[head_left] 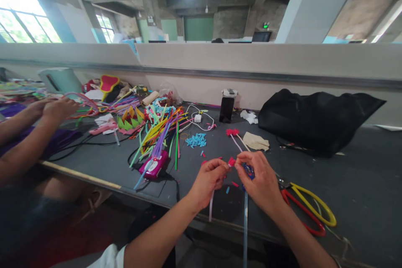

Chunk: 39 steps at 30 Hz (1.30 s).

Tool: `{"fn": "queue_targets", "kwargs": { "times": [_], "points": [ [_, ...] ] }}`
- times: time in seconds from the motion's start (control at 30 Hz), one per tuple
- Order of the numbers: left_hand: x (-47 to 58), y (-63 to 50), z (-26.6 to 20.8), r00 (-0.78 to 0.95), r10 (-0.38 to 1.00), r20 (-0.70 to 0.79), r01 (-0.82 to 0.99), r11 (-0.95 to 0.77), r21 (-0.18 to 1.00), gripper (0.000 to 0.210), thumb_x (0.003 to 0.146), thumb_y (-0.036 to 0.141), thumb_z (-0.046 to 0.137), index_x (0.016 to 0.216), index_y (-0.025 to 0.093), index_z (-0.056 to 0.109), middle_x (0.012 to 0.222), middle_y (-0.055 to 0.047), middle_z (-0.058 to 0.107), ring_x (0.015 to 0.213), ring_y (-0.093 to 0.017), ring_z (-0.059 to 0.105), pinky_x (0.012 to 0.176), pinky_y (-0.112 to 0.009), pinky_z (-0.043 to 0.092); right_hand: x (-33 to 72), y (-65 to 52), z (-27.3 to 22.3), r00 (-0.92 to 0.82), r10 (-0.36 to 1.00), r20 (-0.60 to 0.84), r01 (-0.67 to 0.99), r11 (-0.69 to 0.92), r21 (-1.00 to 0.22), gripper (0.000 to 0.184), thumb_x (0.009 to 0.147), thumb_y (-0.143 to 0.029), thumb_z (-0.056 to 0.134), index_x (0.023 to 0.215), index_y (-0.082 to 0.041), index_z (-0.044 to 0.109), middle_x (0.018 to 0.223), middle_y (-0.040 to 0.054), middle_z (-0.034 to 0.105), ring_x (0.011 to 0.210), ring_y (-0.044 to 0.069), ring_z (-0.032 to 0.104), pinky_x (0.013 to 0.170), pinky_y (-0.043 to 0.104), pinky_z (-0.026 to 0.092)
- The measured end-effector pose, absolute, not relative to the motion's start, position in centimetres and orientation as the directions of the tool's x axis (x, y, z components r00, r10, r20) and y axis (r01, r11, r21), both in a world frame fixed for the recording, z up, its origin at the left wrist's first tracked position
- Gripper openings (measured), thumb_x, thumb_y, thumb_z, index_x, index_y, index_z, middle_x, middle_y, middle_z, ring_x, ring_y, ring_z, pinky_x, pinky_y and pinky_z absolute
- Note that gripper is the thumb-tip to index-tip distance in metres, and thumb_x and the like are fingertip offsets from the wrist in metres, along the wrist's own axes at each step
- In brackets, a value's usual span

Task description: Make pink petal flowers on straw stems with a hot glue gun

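Red piece [231,162], small and blocky, above slender pale stem [211,207]

Landmark: blue pile [196,140]. Nearer and right of pile, left hand [212,176] pinches small red piece [231,161], right hand [259,176] fingertips at its other side; pale stem [211,206] hangs below left hand. Left of pile, coloured stems [163,132], purple box [154,165]. Right of pile, red flower heads [233,132]; farther right, black bag [314,119].
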State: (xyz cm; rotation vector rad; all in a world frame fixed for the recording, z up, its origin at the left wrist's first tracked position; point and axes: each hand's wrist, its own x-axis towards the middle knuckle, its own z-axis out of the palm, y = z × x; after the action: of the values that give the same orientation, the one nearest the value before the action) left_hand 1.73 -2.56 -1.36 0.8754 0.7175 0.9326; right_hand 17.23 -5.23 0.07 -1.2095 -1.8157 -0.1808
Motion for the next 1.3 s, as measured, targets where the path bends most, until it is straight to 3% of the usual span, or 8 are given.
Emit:
{"fn": "queue_targets", "kwargs": {
  "times": [0.5, 0.67, 0.9, 1.3],
  "points": [
    [1.7, -2.6, -1.4, 0.418, 0.896, -0.147, -0.366, 0.315, 0.876, 0.024, 0.068, 0.035, 0.075, 0.070, 0.015, 0.062, 0.052, 0.008, 0.039, 0.042, -0.003, 0.020, 0.042, -0.023, 0.009, 17.0, -5.3, -0.3, -0.069, 0.659, 0.749, 0.811, 0.474, -0.343, 0.012, 0.089, -0.019, 0.055, 0.100, -0.023, 0.053, 0.088, 0.0036, 0.063, 0.082, 0.019, 0.060, 0.075, 0.035, 0.051],
    [1.7, -2.6, -1.3, 0.414, 0.901, -0.131, -0.409, 0.312, 0.857, 0.023, 0.071, 0.034, 0.074, 0.071, 0.015, 0.060, 0.053, 0.008, 0.038, 0.043, -0.004, 0.020, 0.042, -0.023, 0.010, 17.1, -5.7, 0.4, -0.079, 0.631, 0.771, 0.825, 0.476, -0.305, 0.022, 0.086, -0.022, 0.062, 0.107, -0.022, 0.054, 0.091, 0.0035, 0.065, 0.087, 0.020, 0.058, 0.080, 0.036, 0.050],
    [1.5, -2.7, -1.3, 0.412, 0.911, -0.020, -0.484, 0.237, 0.842, 0.020, 0.079, 0.033, 0.071, 0.078, 0.016, 0.060, 0.053, 0.008, 0.037, 0.043, -0.005, 0.024, 0.043, -0.022, 0.015, 17.5, -6.2, 0.7, -0.104, 0.534, 0.839, 0.827, 0.516, -0.225, 0.034, 0.084, -0.020, 0.066, 0.115, -0.024, 0.055, 0.103, 0.0068, 0.066, 0.101, 0.024, 0.059, 0.089, 0.043, 0.048],
    [1.4, -3.3, -1.0, 0.431, 0.900, 0.069, -0.562, 0.208, 0.801, 0.020, 0.075, 0.033, 0.075, 0.078, 0.016, 0.063, 0.050, 0.008, 0.040, 0.044, -0.005, 0.029, 0.044, -0.020, 0.023, 17.9, -6.5, 0.9, -0.087, 0.427, 0.900, 0.827, 0.534, -0.174, 0.030, 0.082, -0.014, 0.067, 0.110, -0.020, 0.059, 0.097, 0.0066, 0.068, 0.092, 0.021, 0.061, 0.084, 0.040, 0.049]
  ]
}}
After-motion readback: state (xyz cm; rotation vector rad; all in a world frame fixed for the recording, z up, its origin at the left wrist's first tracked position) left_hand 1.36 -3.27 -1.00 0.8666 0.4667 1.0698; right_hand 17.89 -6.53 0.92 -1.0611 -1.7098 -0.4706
